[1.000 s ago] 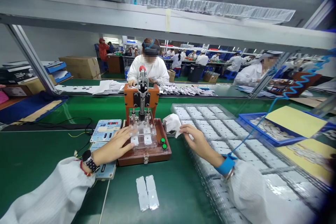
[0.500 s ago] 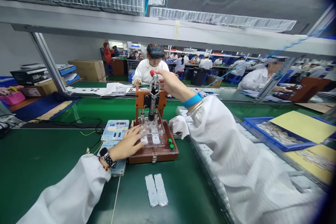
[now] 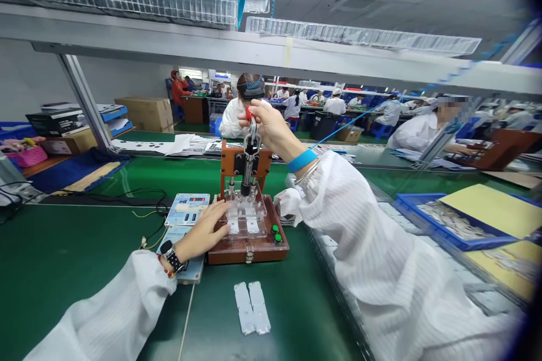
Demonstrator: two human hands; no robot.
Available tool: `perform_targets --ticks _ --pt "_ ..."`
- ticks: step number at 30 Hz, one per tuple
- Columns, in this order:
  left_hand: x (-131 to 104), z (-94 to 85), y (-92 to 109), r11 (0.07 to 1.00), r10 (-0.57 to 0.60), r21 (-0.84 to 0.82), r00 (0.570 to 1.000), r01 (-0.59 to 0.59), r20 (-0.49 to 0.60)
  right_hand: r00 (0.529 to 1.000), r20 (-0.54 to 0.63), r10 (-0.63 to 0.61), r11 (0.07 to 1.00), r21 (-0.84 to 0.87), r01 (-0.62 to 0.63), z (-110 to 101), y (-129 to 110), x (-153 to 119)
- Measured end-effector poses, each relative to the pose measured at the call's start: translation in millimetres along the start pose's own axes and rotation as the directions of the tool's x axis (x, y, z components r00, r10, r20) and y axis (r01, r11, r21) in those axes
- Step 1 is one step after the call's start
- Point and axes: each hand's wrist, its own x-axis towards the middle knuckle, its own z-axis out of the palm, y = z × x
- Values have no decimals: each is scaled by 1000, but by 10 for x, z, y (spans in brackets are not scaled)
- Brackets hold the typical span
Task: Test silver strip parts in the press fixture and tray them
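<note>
A brown test fixture [image 3: 271, 255] with an orange upright plate, a metal toggle clamp and two green buttons stands before me. My right hand [image 3: 271, 127] is closed around the clamp's red-tipped lever [image 3: 249, 114], which points up. My left hand [image 3: 205, 234] lies with fingers stretched out at the left edge of the clear plastic plate [image 3: 245, 211]; whether it touches cannot be made out. White flat boards [image 3: 252, 227] show under that plate. Two more narrow white boards [image 3: 253, 307] lie side by side on the green table in front of the fixture.
Left of the fixture sits a light blue meter box [image 3: 186, 210] with a red display and cables. A clear tray [image 3: 334, 271] of white parts runs along the right, beside a blue bin [image 3: 461, 240]. A shelf [image 3: 271, 48] spans overhead. Co-workers sit across the line.
The view has shifted slightly. My right hand's fingers have closed further round the red lever tip. My left fingers have drawn back a little toward the plate's left edge.
</note>
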Motion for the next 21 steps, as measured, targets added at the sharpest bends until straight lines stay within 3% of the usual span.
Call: perform_targets --ticks 2,4,6,9,11,15,18,21 --pt "-65 -101 -101 1000 -24 -1 997 24 -70 990 33 -138 988 -58 140 7 -153 -127" --pt "-151 -250 -255 999 -47 4 996 47 -78 947 125 -296 928 -195 316 16 -279 -370" --pt "-257 -398 -426 998 -67 17 997 67 -26 874 233 -426 794 -367 485 10 -281 -692" --pt "-410 -515 -615 987 -118 118 987 105 110 738 347 -579 537 -519 665 -35 25 -1137" --pt "-476 -507 -671 974 -142 199 971 103 193 665 395 -634 450 -511 732 -62 329 -1312" --pt "-530 -386 -703 970 -132 233 947 63 292 657 369 -657 444 -515 733 -57 692 -1395" --pt "-536 -268 -772 975 -131 212 936 62 326 647 356 -674 433 -519 737 -61 636 -1364" --pt "-454 -159 -887 974 -116 223 918 32 379 562 368 -741 346 -508 789 -101 407 -1279"
